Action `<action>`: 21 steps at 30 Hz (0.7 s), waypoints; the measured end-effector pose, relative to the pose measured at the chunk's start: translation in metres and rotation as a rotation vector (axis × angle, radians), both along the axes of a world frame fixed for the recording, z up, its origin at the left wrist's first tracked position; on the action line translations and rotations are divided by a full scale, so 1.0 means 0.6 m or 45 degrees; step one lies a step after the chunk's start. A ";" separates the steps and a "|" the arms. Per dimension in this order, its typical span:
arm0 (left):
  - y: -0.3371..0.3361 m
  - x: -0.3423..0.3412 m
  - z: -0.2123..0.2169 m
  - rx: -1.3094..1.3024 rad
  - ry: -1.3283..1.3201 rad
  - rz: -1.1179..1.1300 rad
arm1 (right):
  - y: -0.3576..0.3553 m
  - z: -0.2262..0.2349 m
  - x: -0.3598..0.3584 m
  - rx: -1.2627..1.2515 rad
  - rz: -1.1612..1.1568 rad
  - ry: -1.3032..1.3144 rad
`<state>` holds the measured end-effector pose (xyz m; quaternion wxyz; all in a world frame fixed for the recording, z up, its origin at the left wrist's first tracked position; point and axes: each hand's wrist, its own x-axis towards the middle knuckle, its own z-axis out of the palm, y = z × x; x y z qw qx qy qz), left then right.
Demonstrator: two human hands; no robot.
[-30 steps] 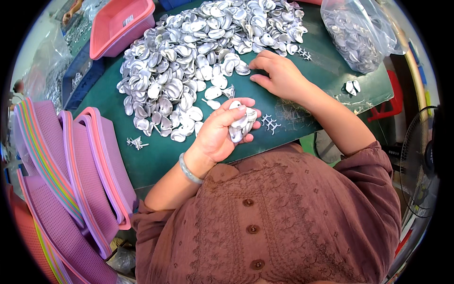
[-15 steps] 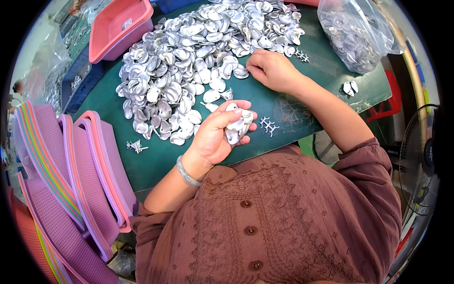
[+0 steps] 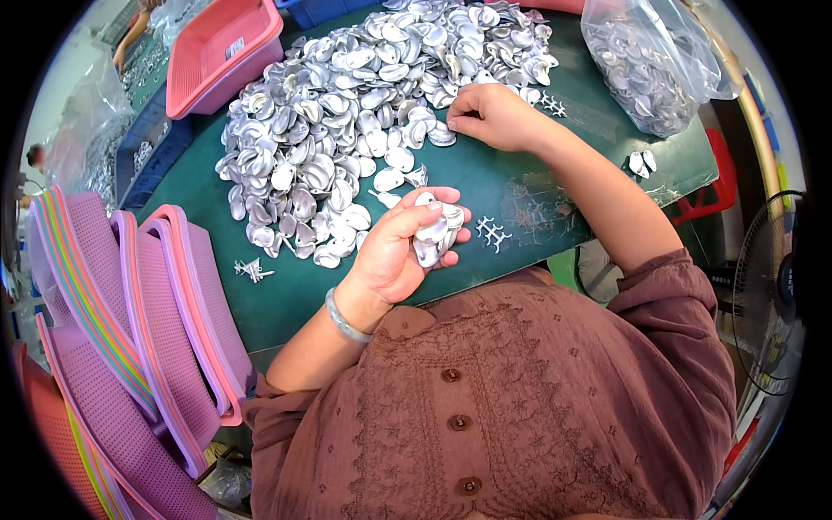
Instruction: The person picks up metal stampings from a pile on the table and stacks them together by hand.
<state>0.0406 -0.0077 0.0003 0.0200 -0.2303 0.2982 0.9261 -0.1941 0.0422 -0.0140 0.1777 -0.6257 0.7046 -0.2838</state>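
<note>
Right now the left hand [image 3: 390,250] cups a small bunch of silver petal-shaped metal pieces [image 3: 432,232] just on the near side of a broad heap of similar silver pieces [image 3: 347,113]. At the heap's right edge the right hand [image 3: 501,120] has thumb and fingertips drawn together, though I cannot tell whether they grip a piece. Around the heap, a pink rectangular plastic basket [image 3: 208,56] and upended purple perforated plastic baskets [image 3: 169,321] crowd its left, a clear plastic bag [image 3: 698,56] of silver pieces its right, and a branched silver metal piece [image 3: 493,233] its near side.

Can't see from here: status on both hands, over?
Left hand: holds silver oval pieces. Right hand: at edge of silver oval-piece pile. Silver branched piece right of left hand.
</note>
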 end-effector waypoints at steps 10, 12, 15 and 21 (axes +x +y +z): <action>-0.001 0.002 -0.004 0.011 -0.003 0.002 | -0.002 0.017 0.022 -0.014 0.110 0.155; -0.001 0.003 -0.003 0.009 -0.004 0.002 | 0.003 0.017 0.023 -0.020 0.101 0.145; -0.002 0.005 -0.005 0.010 0.006 0.009 | 0.010 0.020 0.028 -0.029 0.075 0.122; -0.001 0.003 -0.005 0.013 0.004 0.005 | 0.023 0.017 0.026 0.049 -0.031 -0.284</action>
